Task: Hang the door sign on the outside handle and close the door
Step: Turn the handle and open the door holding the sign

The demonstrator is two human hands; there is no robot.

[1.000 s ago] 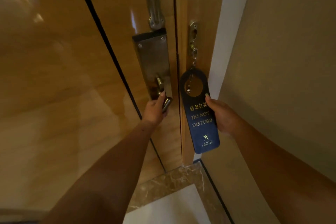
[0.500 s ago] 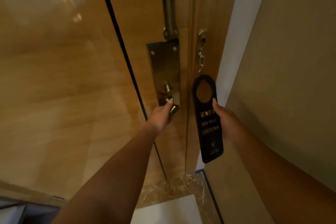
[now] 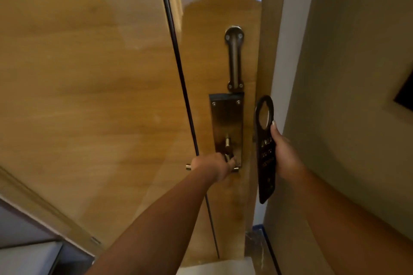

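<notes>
A glossy wooden door (image 3: 111, 96) fills the left and middle of the head view. My left hand (image 3: 212, 164) is closed around its metal lever handle (image 3: 230, 163), below a steel lock plate (image 3: 226, 123). My right hand (image 3: 285, 158) grips a dark door sign (image 3: 264, 154) with gold lettering by its right edge. The sign stands upright with its round hole at the top, just right of the door's edge and turned nearly edge-on. The outside handle is hidden.
A metal security bar (image 3: 233, 60) is screwed to the door above the lock plate. The white door frame (image 3: 283, 51) and a beige wall (image 3: 346, 96) stand close on the right. Marble threshold and pale floor (image 3: 223, 267) lie below.
My left hand has closed fully over the lever. The sign has turned more edge-on. The chain on the frame is out of sight and the view has tilted up.
</notes>
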